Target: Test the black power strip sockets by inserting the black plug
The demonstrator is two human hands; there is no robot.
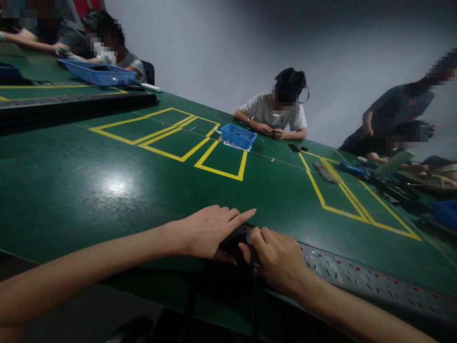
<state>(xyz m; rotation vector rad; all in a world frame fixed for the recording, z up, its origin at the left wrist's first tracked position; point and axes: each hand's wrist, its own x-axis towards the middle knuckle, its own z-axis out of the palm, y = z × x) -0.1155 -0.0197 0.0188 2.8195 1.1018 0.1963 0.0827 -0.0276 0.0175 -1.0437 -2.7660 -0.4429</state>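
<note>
A long black power strip (339,267) with rows of sockets and small red lights lies along the near edge of the green table. My left hand (209,232) is over the strip's left end, thumb on the near side and index finger stretched out; it grips that end. Close beside it, my right hand (276,250) is closed around a black plug (254,257) at the strip. From the plug a black cable (253,295) hangs down past the table edge. My fingers partly hide the plug, so I cannot tell how deep it sits.
Yellow tape outlines (221,174) mark the green table (150,200). A blue basket (238,136) stands mid-table before a seated person (273,109). Another black strip (78,104) and a blue tray (98,74) are at far left. Other people work left and right.
</note>
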